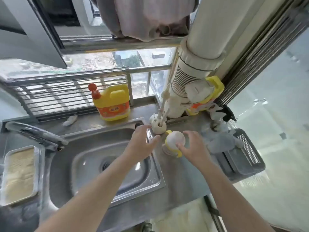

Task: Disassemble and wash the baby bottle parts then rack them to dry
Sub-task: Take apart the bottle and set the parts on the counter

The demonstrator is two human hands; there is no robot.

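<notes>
While the baby bottle [173, 140] stood upright, the right hand [192, 148] was just right of it, spread and empty. The left hand [142, 144], left of it, was empty too.

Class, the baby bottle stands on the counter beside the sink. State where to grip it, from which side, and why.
Set the grip round the domed white cap of the baby bottle, coming from above on the right, where the right hand is open. The bottle stands upright; the brush holder crowds its far left.

Both arms reach forward, left hand [142, 144] and right hand [192, 148] with fingers spread, holding nothing.
</notes>
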